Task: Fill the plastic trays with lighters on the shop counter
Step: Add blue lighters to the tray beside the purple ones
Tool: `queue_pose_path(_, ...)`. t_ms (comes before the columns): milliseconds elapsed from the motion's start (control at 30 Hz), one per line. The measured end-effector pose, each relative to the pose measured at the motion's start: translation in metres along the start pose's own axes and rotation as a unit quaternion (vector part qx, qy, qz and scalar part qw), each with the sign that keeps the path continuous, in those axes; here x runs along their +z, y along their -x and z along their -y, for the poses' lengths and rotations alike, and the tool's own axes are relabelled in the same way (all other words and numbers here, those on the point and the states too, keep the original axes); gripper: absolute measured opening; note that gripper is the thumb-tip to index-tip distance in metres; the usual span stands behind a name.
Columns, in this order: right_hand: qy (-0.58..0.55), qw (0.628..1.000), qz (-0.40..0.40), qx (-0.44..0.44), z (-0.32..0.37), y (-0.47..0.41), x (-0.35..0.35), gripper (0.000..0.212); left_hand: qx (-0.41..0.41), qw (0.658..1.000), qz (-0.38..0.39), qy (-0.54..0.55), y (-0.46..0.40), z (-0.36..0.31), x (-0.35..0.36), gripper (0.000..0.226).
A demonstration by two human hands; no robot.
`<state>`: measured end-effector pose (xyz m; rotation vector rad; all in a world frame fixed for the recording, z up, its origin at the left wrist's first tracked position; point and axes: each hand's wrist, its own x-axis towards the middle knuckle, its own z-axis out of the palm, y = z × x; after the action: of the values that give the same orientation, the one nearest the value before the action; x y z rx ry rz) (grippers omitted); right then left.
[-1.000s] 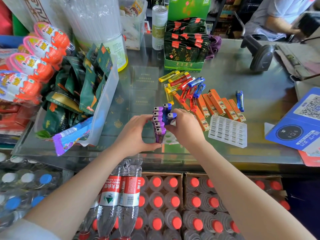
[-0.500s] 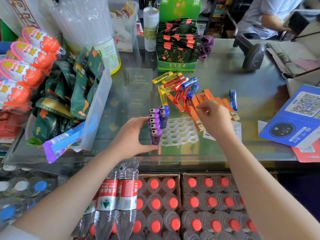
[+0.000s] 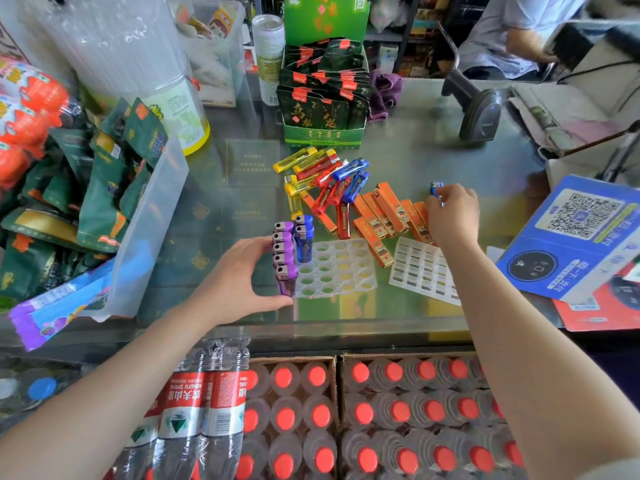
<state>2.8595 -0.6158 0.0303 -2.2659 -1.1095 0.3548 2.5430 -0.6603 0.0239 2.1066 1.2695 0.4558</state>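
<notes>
Since half a second ago the right hand has travelled farther from the round-holed tray, past the orange lighters, and now pinches a blue lighter between its curled fingertips on the glass counter; a second ago it was at the tray itself, beside the standing lighters. From the head view, the left hand has kept its place against the tray's left edge, fingers and thumb curved round the row of purple lighters standing upright in the leftmost holes. Two dark blue lighters stand in the next column at the tray's far end, touching the purple row; the other holes show only the counter below. Just right of the tray lies a second tray with rectangular slots, flat and unfilled as far as can be seen. Beyond the tray, a loose heap of yellow, red and blue lighters lies on the glass, with the orange ones fanned out to its right. Farther off beyond that heap stands a green display box of sachets. Well right of the tray a blue QR-code card rests at the counter's edge, and a dark barcode scanner sits beyond it. Nearer than the tray, under the counter's front edge, are cartons of red-capped bottles.
</notes>
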Motion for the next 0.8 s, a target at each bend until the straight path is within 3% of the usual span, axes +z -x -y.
queue_pose_path(167,-0.060,0.995,-0.032,0.072,0.000,-0.011,0.005,0.028,-0.004,1.000,-0.013,0.012,0.001,-0.001,0.001,0.071)
queue_pose_path(367,0.012,0.995,0.040,0.094,0.007,-0.013,-0.003,0.023,-0.005,1.000,-0.006,0.022,0.002,-0.001,0.000,0.069)
queue_pose_path(500,0.005,1.000,0.022,0.019,0.012,-0.002,-0.009,0.018,-0.002,1.000,0.003,0.026,0.001,-0.001,-0.003,0.061)
queue_pose_path(600,-0.057,0.997,-0.002,-0.055,0.027,0.014,-0.015,0.014,0.003,1.000,-0.003,0.025,0.002,0.001,-0.002,0.070)
queue_pose_path(733,-0.209,0.964,0.105,-0.123,0.052,0.073,-0.011,0.005,0.008,0.999,-0.016,0.036,0.004,0.000,0.000,0.076)
queue_pose_path(800,-0.223,0.946,0.182,-0.147,0.056,0.102,-0.003,0.004,0.009,0.999,-0.024,0.044,0.007,-0.001,0.001,0.071)
